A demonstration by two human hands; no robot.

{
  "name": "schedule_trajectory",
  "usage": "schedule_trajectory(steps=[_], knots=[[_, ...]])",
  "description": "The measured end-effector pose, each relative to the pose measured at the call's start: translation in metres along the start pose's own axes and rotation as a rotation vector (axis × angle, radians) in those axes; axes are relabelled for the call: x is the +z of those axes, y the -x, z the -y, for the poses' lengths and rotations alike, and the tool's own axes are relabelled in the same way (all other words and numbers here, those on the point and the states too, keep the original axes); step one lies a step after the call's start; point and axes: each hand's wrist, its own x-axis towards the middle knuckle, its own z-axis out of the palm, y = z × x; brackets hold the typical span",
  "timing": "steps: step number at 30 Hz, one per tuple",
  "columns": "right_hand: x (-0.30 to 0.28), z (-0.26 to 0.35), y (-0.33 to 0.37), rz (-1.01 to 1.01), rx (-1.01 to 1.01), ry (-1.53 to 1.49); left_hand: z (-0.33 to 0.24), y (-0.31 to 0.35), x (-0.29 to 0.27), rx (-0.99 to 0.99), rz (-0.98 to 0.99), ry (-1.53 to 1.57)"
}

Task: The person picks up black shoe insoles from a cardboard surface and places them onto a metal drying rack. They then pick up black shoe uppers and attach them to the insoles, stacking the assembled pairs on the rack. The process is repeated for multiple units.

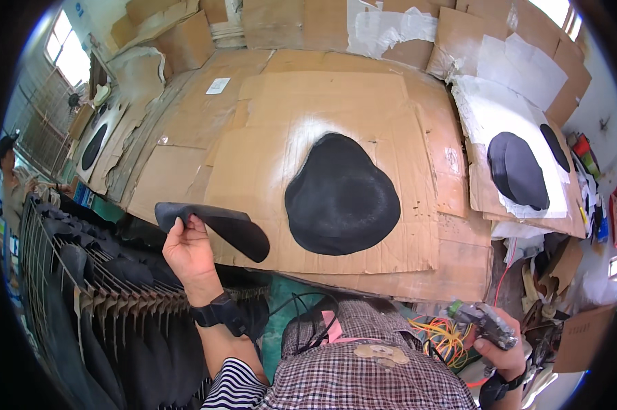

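Observation:
My left hand (189, 254) pinches the edge of a thin black rounded sheet (234, 229) between thumb and fingers. The sheet is raised over the near left edge of the cardboard-covered table (253, 157), bent and tilted down to the right. Flat on the middle of the table lies a black three-lobed piece (342, 198), with a pale sprayed-looking patch on the cardboard around its top. Low at the right, my right hand (503, 348) is closed round a dark spray gun (483, 322) with a greenish end, held clear of the table.
A rack (83, 294) hung with several black pieces stands at the near left. More black sheets (517, 171) lie on a white-covered side board. Cardboard walls (274, 24) close off the back. A red hose (503, 277) hangs at the right. A person (11, 181) is at the far left.

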Motion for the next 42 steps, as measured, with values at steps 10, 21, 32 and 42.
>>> schedule_trajectory(steps=[10, 21, 32, 42], knots=[[0.041, 0.005, -0.036, -0.309, -0.155, -0.045, 0.001, 0.008, -0.002, 0.043, 0.033, -0.02], [0.019, -0.002, 0.009, -0.211, 0.006, 0.049, 0.003, -0.002, -0.013, 0.03, 0.008, -0.053], [0.025, 0.01, -0.011, -0.169, -0.049, -0.015, 0.01, 0.002, -0.002, 0.014, -0.025, -0.051], [0.033, 0.01, -0.017, -0.122, -0.087, -0.074, 0.019, -0.003, -0.009, -0.038, 0.009, -0.069]])
